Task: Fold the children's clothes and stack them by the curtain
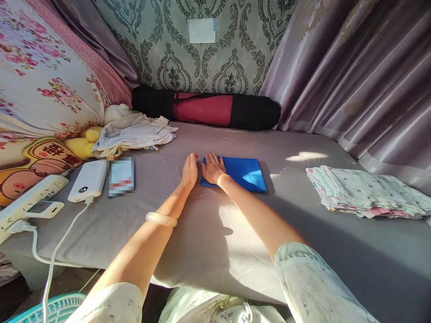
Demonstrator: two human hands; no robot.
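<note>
Right hand [213,169] lying flat on the blue cloth [242,175], left hand [190,171] standing beside it

From the head camera, the only view, your right hand is resting palm down over the left end of the blue cloth, fingers slightly spread and gripping nothing. Your left hand is standing on edge just left of it, palm turning inward, fingers lying together and apparently holding nothing; a narrow gap is separating it from the blue cloth.

As for progress, the blue cloth, fabric by the look of it, is already lying flat in a compact rectangle, so the shaping is looking largely done. Its outline is leaning a little off square, so some straightening may be remaining; whether more is left, you cannot be sure, since any inner layers are hiding. Well to its right, a stack of folded clothes [370,190] is sitting apart; to its left, a heap of clothes [134,130] is lying loosely.

The blue cloth is lying on the grey sheet [148,179] ahead of you. Its long axis is running left to right, crossing your line of reach, its short sides heading away from you. Nothing is marking a front, so you cannot be telling which end is leading.
</note>
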